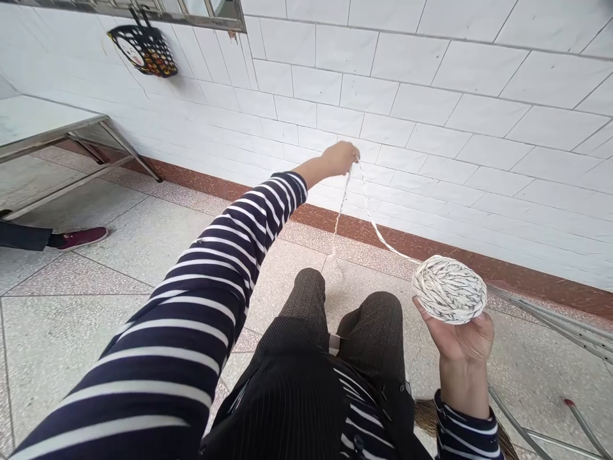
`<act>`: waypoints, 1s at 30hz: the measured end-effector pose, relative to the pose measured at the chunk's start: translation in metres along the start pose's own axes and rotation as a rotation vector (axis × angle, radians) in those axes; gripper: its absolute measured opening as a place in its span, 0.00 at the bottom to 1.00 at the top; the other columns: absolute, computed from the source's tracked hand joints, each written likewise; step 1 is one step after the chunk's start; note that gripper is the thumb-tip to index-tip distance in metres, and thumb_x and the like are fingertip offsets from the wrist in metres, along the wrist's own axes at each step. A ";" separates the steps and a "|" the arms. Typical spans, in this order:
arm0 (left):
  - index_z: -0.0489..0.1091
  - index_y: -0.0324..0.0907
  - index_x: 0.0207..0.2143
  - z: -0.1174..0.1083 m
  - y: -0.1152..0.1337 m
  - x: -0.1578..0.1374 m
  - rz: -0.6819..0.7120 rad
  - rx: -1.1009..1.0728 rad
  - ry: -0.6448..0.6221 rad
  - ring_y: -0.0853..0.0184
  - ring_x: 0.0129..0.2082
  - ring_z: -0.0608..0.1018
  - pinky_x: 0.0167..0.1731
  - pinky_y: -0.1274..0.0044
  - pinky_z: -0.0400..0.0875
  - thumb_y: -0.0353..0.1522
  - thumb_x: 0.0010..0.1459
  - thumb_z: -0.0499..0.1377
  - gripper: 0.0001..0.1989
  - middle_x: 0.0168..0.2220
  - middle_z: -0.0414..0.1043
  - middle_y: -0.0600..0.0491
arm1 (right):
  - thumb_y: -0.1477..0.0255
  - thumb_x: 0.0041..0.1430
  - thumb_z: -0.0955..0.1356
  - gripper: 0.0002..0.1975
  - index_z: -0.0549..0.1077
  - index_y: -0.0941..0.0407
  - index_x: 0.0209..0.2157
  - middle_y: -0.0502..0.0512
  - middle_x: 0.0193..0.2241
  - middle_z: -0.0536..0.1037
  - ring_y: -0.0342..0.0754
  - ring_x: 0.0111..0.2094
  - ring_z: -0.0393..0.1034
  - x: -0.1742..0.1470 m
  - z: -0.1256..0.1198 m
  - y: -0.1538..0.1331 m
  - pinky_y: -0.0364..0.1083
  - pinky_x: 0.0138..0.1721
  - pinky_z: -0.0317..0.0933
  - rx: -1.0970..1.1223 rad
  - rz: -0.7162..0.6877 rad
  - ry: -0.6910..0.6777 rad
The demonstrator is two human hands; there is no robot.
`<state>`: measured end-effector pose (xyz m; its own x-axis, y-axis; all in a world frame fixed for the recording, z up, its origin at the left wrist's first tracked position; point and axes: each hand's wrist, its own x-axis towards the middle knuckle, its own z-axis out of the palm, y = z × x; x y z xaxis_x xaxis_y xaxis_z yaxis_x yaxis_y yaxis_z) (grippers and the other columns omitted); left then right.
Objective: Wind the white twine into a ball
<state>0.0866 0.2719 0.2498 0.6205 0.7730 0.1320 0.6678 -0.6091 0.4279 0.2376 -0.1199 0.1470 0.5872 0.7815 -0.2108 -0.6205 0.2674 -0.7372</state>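
Note:
My left hand (341, 158) is stretched out ahead near the tiled wall, its fingers pinched on a strand of white yarn (372, 220) with dark flecks. From that pinch one length slopes down to the yarn ball (450, 289), and a second length hangs to the floor, where its loose end curls. On the right, my right hand (460, 335) holds the oval ball from below, palm up, fingers curved around its underside. The fingertips behind the ball are partly hidden.
A white tiled wall (402, 57) with a reddish-brown skirting runs ahead. A black basket (143, 51) hangs from a window rail. At left are a metal-framed table (62, 115) and another person's shoe (83, 238). Metal tubes (555, 319) and a broom-like bundle (425, 415) lie at right.

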 end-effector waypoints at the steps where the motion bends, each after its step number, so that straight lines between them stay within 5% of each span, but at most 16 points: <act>1: 0.77 0.36 0.48 0.012 -0.010 -0.002 -0.002 0.012 -0.012 0.66 0.34 0.80 0.42 0.75 0.71 0.29 0.65 0.52 0.16 0.31 0.77 0.49 | 0.67 0.37 0.74 0.32 0.75 0.44 0.51 0.52 0.59 0.74 0.64 0.69 0.52 0.000 -0.001 0.000 0.73 0.68 0.31 -0.003 -0.001 0.000; 6: 0.78 0.37 0.48 0.088 -0.058 -0.029 -0.049 0.036 -0.130 0.63 0.37 0.79 0.42 0.74 0.71 0.30 0.64 0.52 0.17 0.38 0.79 0.45 | 0.68 0.37 0.74 0.33 0.75 0.45 0.51 0.52 0.60 0.73 0.64 0.69 0.52 -0.003 -0.006 -0.005 0.72 0.68 0.38 -0.027 -0.009 -0.037; 10: 0.79 0.36 0.45 0.158 -0.078 -0.079 -0.139 -0.013 -0.391 0.61 0.39 0.79 0.41 0.74 0.71 0.31 0.64 0.52 0.16 0.42 0.79 0.42 | 0.69 0.37 0.74 0.32 0.75 0.45 0.50 0.52 0.60 0.73 0.62 0.67 0.56 0.000 -0.006 -0.003 0.71 0.65 0.49 -0.028 -0.008 -0.060; 13: 0.79 0.38 0.45 0.207 -0.070 -0.118 -0.117 -0.098 -0.451 0.62 0.44 0.79 0.47 0.75 0.71 0.30 0.62 0.56 0.14 0.47 0.79 0.44 | 0.70 0.37 0.74 0.30 0.76 0.46 0.48 0.53 0.58 0.76 0.62 0.64 0.62 0.012 -0.003 0.008 0.69 0.61 0.59 -0.022 0.048 -0.089; 17: 0.78 0.41 0.49 0.253 -0.029 -0.153 -0.043 -0.288 -0.503 0.65 0.44 0.80 0.49 0.76 0.71 0.33 0.64 0.56 0.16 0.48 0.80 0.49 | 0.72 0.37 0.74 0.29 0.76 0.47 0.47 0.52 0.54 0.79 0.61 0.58 0.70 0.036 0.001 0.037 0.66 0.56 0.67 -0.045 0.180 -0.085; 23: 0.78 0.40 0.49 0.271 0.034 -0.190 -0.027 -1.081 -0.330 0.61 0.48 0.79 0.54 0.69 0.70 0.36 0.60 0.62 0.17 0.43 0.81 0.48 | 0.71 0.42 0.74 0.25 0.75 0.49 0.46 0.54 0.49 0.81 0.61 0.56 0.72 0.051 -0.005 0.072 0.68 0.53 0.68 -0.149 0.286 -0.029; 30: 0.79 0.38 0.38 0.265 0.030 -0.210 -0.118 -1.372 -0.278 0.63 0.44 0.79 0.52 0.73 0.70 0.37 0.56 0.65 0.12 0.38 0.80 0.50 | 0.71 0.44 0.74 0.26 0.75 0.50 0.49 0.55 0.49 0.81 0.61 0.55 0.73 0.043 -0.004 0.079 0.68 0.57 0.65 -0.195 0.269 -0.091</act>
<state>0.0850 0.0442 -0.0023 0.7572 0.6488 -0.0752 -0.1065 0.2362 0.9659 0.2153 -0.0674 0.0774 0.3617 0.8589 -0.3627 -0.6304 -0.0613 -0.7738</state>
